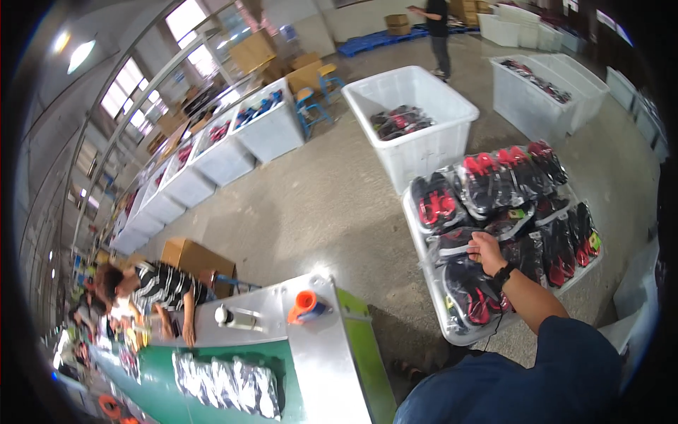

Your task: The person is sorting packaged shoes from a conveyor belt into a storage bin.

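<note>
My right hand (485,254), with a dark watch on its wrist, reaches over a white bin heaped with shoes in clear plastic bags. Its fingers are curled closed at the end of a dark bagged shoe (452,242), pinching the plastic. Black-and-red bagged shoes (436,201) lie just beyond the hand, and another bagged pair (472,293) sits on the near side. More bagged shoes (558,251) stand packed to the right. The white bin's rim (422,272) shows along the left. My left hand is out of view.
A metal-edged table (311,360) with a green top stands to the left, bearing bagged shoes (226,385), a bottle (236,318) and an orange cup (305,304). A seated person (166,290) works there. White bins (431,152) stand ahead; another person (438,32) stands behind.
</note>
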A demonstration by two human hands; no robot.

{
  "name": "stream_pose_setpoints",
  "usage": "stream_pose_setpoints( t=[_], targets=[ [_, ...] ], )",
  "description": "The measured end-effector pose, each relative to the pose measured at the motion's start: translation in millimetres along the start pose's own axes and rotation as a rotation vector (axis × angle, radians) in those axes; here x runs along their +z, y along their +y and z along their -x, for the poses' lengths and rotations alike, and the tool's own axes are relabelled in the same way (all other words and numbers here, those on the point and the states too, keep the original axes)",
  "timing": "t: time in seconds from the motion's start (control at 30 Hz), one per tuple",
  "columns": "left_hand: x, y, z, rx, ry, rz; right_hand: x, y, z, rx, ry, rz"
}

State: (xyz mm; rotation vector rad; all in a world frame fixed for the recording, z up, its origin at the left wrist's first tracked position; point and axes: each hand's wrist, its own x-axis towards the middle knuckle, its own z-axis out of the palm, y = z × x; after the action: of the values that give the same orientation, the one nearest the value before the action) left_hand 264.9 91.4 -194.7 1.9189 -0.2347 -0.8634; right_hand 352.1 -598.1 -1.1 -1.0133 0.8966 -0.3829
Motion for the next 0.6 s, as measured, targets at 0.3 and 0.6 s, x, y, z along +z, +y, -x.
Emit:
stream_pose_setpoints(
  t=[0.3,0.6],
  targets=[
    [-153,45,143,-0.344,0.081,-0.505,3,65,39,0.007,-0.28,0.238],
    [-285,42,105,-0.266,0.898,-0.435,36,93,95,0.088,-0.149,0.406]
  ],
)
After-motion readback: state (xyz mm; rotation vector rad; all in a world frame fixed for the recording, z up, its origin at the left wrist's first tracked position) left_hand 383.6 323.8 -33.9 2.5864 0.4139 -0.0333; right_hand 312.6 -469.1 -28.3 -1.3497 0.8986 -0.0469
